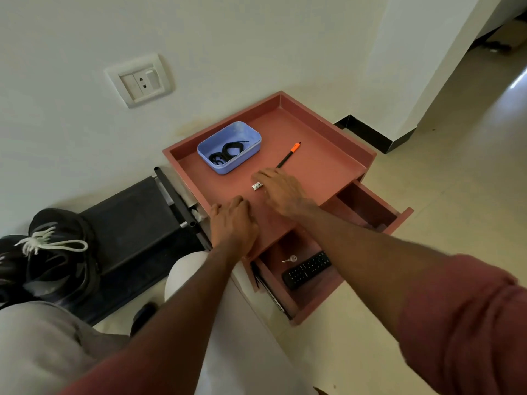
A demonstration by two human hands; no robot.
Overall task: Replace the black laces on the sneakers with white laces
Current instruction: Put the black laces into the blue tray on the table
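I am reaching my right hand (281,192) out over the reddish cabinet top (328,155), the working surface here, and its fingers (263,175) are lying loosely spread and flat, with a small white paper tag (257,186) showing just beneath their near-left edge; I cannot tell whether they are actually pinching it or only covering it. My left hand (232,223) is resting at the near-left edge of the surface, its fingers curled together over the rim, probably bracing me as I lean forward from a seated position. The black laces (228,153) are lying coiled inside the blue plastic tub (251,135) at the far left of the surface, which suggests the tub is serving as the collecting bin for what comes off the shoes. The black sneakers (48,258) are sitting on the floor at the far left of the view, on a dark mat (137,223), and white laces (42,240) are already tied on the visible one; the second shoe is too cut off at the frame edge to check. I judge the swap itself is largely done and that I am now tidying leftovers. An orange-capped pen (288,155) is lying just beyond my right hand, untouched. The drawer (370,212) below is standing open, with a remote (306,270) and a key (291,259) inside, perhaps waiting to receive the stray tag.
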